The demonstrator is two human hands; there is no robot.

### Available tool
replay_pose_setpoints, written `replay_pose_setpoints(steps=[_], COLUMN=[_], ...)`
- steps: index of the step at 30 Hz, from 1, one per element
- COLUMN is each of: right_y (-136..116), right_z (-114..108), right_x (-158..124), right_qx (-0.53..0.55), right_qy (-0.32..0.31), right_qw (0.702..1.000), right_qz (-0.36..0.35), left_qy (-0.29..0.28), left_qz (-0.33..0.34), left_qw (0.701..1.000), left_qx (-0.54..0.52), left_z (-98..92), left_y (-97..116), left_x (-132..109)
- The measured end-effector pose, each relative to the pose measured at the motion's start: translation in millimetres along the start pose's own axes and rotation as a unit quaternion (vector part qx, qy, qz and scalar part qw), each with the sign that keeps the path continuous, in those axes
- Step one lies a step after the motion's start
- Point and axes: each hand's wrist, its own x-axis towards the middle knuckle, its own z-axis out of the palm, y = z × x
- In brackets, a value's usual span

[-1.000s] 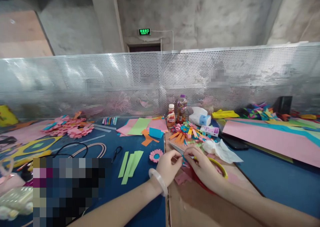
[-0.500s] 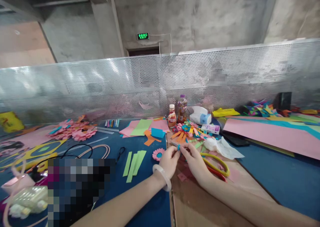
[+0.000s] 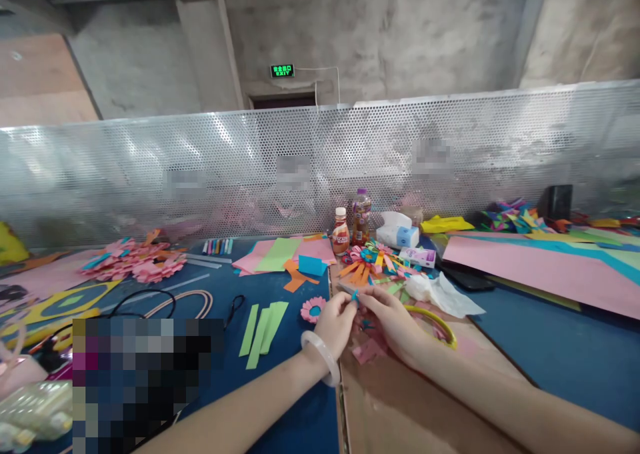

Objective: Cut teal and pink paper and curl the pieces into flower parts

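My left hand [image 3: 336, 322], with a pale bangle [image 3: 320, 357] on the wrist, and my right hand [image 3: 393, 321] meet over the seam between the blue mat and the cardboard. Both pinch a small blue paper piece [image 3: 355, 297] between their fingertips. A pink paper flower with a blue centre [image 3: 313, 309] lies just left of my left hand. Under my right hand sit small pink paper scraps [image 3: 366, 352] and yellow-handled scissors [image 3: 436, 319]. A pile of coloured paper strips and flowers [image 3: 373, 261] lies just beyond my hands.
Green paper strips [image 3: 263, 325] lie on the blue mat [image 3: 280, 407]. Two bottles [image 3: 351, 229], a tissue pack [image 3: 397, 233] and crumpled tissue [image 3: 440, 293] stand behind. Large pink sheets [image 3: 530, 267] cover the right. Pink flowers [image 3: 133, 259] and black cables [image 3: 150, 297] lie left. A perforated metal screen [image 3: 320, 161] closes the back.
Both hands rose off the cardboard and came together with the blue piece pinched between them. The camera view shifted slightly.
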Motion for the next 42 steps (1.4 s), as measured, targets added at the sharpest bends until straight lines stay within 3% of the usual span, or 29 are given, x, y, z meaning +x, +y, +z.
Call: replay_pose_setpoints(steps=[5,12,22,33,36,39,42], right_y=[-9,-11,-10,-13,-12,-11,-12], right_z=[-12,-14,-15,-9,-10,-14,-15], right_x=[4,5,3,-1,0,2,0], right_qx=[0.021,0.052,0.041,0.047,0.06,0.068,0.029], right_qy=[-0.074,-0.107,-0.095,-0.056,-0.014,0.043,0.092], right_qw=[0.996,0.991,0.994,0.996,0.997,0.997,0.995], right_qz=[0.041,0.065,0.038,0.041,0.037,0.015,0.007], left_qy=[0.002,-0.003,-0.018,-0.046,-0.04,0.007,-0.04], left_qz=[-0.011,-0.026,-0.094,-0.098,-0.07,0.024,0.159], left_qw=[0.999,0.997,0.988,0.989,0.996,0.996,0.949], left_qx=[-0.031,-0.067,-0.122,-0.105,-0.046,0.088,0.267], left_z=[1.3,3.5,1.4,0.5,3.6,7.4,12.5], left_y=[2,7,6,8,9,13,16], left_x=[0,-2,2,3,-5,-25,-51])
